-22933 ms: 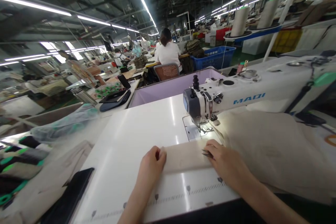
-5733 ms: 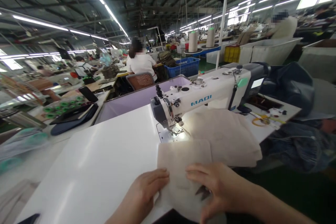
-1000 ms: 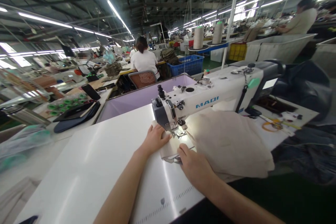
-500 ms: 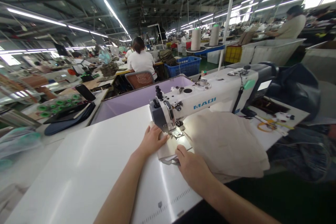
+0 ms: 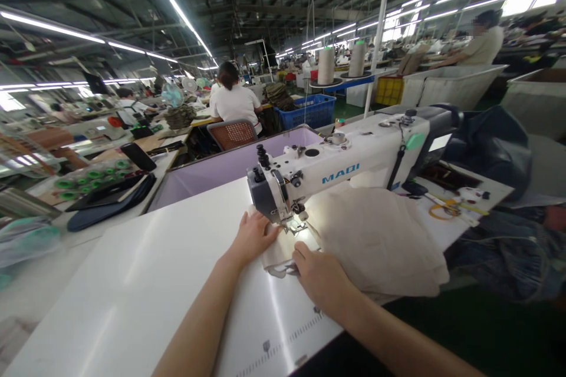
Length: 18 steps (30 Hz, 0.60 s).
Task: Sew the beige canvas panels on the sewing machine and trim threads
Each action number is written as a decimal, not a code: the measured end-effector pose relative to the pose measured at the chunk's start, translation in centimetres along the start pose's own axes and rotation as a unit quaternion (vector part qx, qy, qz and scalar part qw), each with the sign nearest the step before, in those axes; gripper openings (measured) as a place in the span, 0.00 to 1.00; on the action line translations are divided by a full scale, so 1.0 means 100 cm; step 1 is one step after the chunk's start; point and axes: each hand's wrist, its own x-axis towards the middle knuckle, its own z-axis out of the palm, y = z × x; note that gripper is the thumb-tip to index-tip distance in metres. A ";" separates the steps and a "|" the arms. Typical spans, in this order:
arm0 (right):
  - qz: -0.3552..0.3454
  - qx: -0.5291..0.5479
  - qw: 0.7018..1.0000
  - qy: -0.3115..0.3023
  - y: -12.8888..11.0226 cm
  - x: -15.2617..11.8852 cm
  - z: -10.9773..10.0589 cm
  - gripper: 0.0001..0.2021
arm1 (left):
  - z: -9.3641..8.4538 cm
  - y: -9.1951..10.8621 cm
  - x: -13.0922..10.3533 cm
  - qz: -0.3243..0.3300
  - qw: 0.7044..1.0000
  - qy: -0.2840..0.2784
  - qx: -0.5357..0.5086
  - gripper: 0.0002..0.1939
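A white sewing machine stands on the white table, its lit needle area between my two hands. My left hand lies with fingers outstretched on beige fabric, just left of the presser foot. In front of the foot, my right hand has its fingers curled, pinching the near edge of the fabric. A small greyish shape pokes out by those fingertips; I cannot make out what it is. The bulk of the cloth lies bunched under the machine arm, to the right.
Yellow-handled scissors lie right of the machine. Thread cones stand on a rack behind it. A lilac bin adjoins the table's far edge. On the left side table are green-ended spools and a phone. A co-worker sits ahead.
The whole view has shifted slightly, so the machine and table appear a little further left. Relative to the machine, both hands and the fabric look nearly unmoved.
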 end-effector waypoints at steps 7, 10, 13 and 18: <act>-0.007 -0.017 1.000 -0.019 0.000 -0.009 -0.003 0.16 | 0.000 0.041 -0.054 0.127 0.991 0.010 -0.039 0.13; -0.018 -0.012 1.000 -0.017 0.000 -0.011 -0.005 0.18 | 0.000 0.044 -0.075 0.182 0.982 0.028 -0.049 0.16; -0.016 -0.006 1.000 -0.015 0.000 -0.009 -0.005 0.18 | -0.002 0.038 -0.079 0.202 0.979 0.020 -0.030 0.18; -0.011 0.006 1.000 -0.007 0.002 0.001 -0.006 0.16 | -0.009 0.031 -0.068 0.202 0.979 0.008 -0.019 0.19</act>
